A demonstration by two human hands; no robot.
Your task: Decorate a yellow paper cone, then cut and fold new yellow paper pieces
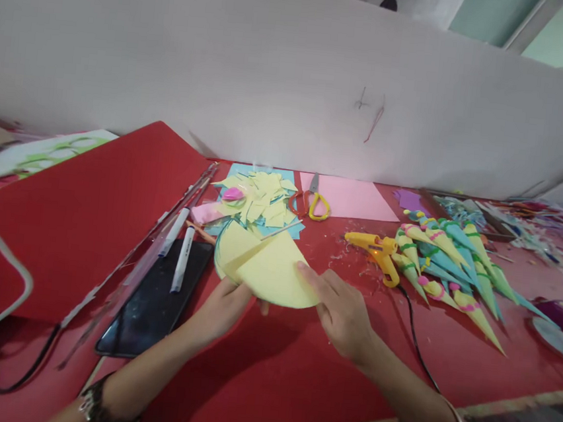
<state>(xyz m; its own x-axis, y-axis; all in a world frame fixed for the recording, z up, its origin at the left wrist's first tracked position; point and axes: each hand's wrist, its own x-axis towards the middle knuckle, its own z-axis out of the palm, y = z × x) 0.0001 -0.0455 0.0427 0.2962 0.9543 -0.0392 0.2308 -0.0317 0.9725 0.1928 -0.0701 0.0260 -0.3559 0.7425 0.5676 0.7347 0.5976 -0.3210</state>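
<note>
Between my hands is a pale yellow paper sector (276,270) with a curved lower edge, held above the red table. My left hand (227,305) is closed on its lower left side, thumb on top and fingers beneath. At the right corner, my right hand (344,310) pinches the sheet between thumb and fingers. More rounded yellow paper (232,243) with bluish edges shows behind it on the left; whether it is also gripped is unclear. A pile of yellow paper scraps (263,199) lies just beyond.
Scissors (312,197) rest near pink paper (352,198). To the right are a yellow glue gun (375,246), its black cord (414,330) and several decorated paper cones (451,254). On the left, a marker (183,260) lies on a dark phone (153,305) beside a large red sheet (86,219).
</note>
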